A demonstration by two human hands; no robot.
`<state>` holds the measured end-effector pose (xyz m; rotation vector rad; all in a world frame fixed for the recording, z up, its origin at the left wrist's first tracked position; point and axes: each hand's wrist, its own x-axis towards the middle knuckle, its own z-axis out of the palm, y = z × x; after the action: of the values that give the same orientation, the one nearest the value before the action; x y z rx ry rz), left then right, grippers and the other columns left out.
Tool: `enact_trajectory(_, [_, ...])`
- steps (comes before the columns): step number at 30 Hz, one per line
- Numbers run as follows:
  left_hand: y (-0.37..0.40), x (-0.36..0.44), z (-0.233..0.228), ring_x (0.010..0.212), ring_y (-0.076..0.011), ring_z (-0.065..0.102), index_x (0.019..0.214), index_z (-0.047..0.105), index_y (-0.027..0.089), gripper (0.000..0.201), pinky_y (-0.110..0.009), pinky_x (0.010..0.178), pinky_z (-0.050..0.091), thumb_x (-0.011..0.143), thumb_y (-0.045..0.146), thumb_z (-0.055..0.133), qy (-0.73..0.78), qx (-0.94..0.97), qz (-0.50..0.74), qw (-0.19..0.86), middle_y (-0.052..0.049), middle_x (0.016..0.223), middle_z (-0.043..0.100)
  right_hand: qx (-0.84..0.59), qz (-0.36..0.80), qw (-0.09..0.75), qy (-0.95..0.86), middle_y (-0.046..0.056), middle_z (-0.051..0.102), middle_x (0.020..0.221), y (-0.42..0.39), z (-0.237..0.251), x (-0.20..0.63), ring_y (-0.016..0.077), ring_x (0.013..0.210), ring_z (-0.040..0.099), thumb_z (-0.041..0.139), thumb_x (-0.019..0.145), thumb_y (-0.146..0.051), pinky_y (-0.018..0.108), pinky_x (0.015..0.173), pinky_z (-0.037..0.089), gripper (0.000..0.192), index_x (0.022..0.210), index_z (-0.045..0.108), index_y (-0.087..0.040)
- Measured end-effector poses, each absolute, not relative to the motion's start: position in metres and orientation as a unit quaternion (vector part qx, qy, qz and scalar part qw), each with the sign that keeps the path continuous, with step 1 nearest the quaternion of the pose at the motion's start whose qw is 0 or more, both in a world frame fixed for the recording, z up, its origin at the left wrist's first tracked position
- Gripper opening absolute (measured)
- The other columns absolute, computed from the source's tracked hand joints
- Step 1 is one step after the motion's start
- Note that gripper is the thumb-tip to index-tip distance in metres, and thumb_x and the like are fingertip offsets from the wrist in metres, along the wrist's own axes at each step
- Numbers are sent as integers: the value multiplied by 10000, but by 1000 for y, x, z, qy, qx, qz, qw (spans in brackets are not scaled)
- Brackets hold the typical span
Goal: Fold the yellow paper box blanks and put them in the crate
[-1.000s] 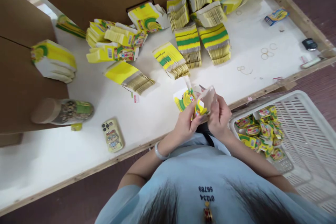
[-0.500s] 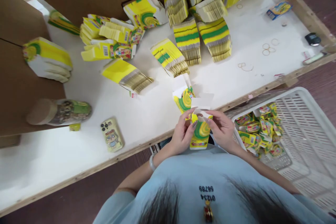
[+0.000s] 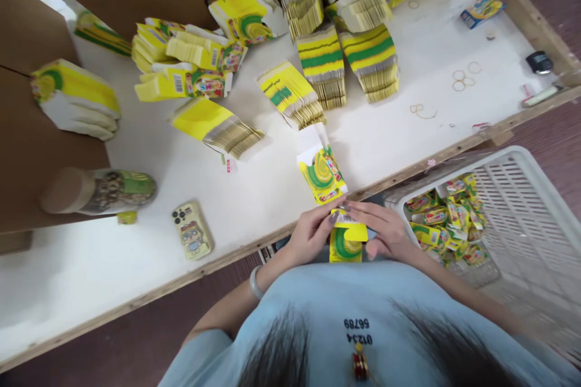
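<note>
A small yellow and green carton (image 3: 347,249) is upright in front of my shirt, at the table's front edge. Its yellow top flap is bent over toward me. My left hand (image 3: 313,231) grips the carton's left upper edge with thumb and fingers. The fingers of my right hand (image 3: 385,231) lie across the top at the flap, with the thumb lower on the right side. Just beyond my fingertips, another carton (image 3: 323,172) with raised white flaps lies on the table.
Bundles of flat cartons (image 3: 322,66) stand across the white table (image 3: 267,193). A phone (image 3: 192,231) and a lidded jar (image 3: 122,191) are at left. Rubber bands (image 3: 463,80) lie at right. Below the edge, a white basket (image 3: 512,205) holds several filled-looking cartons (image 3: 447,217).
The carton's white flaps stood up before; now its yellow top flap is folded over. My right hand has moved across the top. The view has shifted slightly.
</note>
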<state>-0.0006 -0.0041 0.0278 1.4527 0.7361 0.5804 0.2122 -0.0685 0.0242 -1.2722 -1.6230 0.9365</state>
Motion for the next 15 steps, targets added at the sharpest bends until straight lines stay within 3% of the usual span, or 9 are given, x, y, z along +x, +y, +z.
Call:
enact_trajectory(3, [-2, -1, 33, 1151, -261, 728, 1478, 586, 179, 555, -413, 1056, 562, 1038, 504, 490, 350, 632, 244, 647, -147, 1329, 735, -531, 471, 413, -571, 131, 753, 1255, -66, 34, 209, 270, 1090, 759, 608, 923, -673, 404, 896, 655, 557, 1276, 710, -254])
enact_trajectory(8, [-4, 0, 31, 1246, -260, 694, 1542, 504, 192, 561, -406, 1106, 531, 1047, 457, 493, 349, 658, 265, 613, -152, 1423, 681, -505, 631, 389, -442, 49, 784, 1036, -61, 46, 203, 173, 835, 761, 727, 890, -338, 290, 732, 644, 407, 1271, 615, -251])
enact_trajectory(12, [-7, 2, 26, 1318, -257, 652, 1511, 535, 224, 498, -381, 1118, 516, 1060, 427, 478, 351, 661, 294, 594, -136, 1467, 651, -491, 667, 377, -414, 44, 788, 1046, -58, 50, 212, 161, 793, 758, 742, 873, -323, 275, 703, 638, 453, 1304, 626, -243])
enact_trajectory(15, [-14, 6, 23, 1207, -241, 704, 1538, 471, 225, 510, -352, 999, 576, 1075, 436, 435, 355, 656, 332, 577, -145, 1421, 672, -471, 688, 374, -406, 59, 784, 1192, -56, 46, 211, 188, 945, 778, 706, 913, -413, 322, 831, 649, 495, 1379, 639, -260])
